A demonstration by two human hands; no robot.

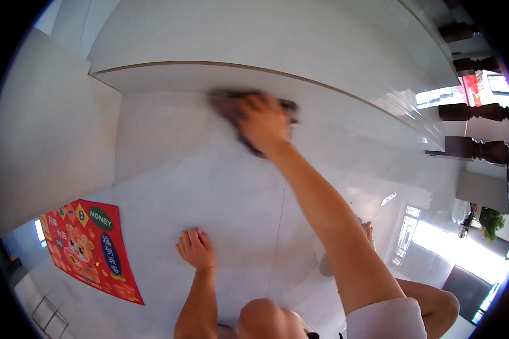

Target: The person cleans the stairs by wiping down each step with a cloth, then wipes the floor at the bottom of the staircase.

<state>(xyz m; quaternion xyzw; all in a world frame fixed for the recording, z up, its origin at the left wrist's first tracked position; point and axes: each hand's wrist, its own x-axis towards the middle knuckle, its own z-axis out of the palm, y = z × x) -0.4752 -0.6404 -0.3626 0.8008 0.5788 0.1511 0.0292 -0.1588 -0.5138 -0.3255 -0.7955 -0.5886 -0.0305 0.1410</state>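
Observation:
My right hand [261, 121] reaches far forward and presses on a dark cloth [226, 104], which lies on the pale, glossy tiled floor [209, 169] just below the upright face of a step. Motion smears both the hand and the cloth, and the cloth sticks out on both sides of the fingers. Nearer to me, my left hand [195, 248] is curled into a fist over the same floor, and nothing shows in it. My bare knee [263, 316] is at the bottom edge.
A step with a thin dark edge line [254, 69] crosses ahead. At left, a white wall block [56, 130] stands above a red printed mat [90, 248]. Dark turned balusters [475, 112] line the right side; a green plant [490, 223] is beyond.

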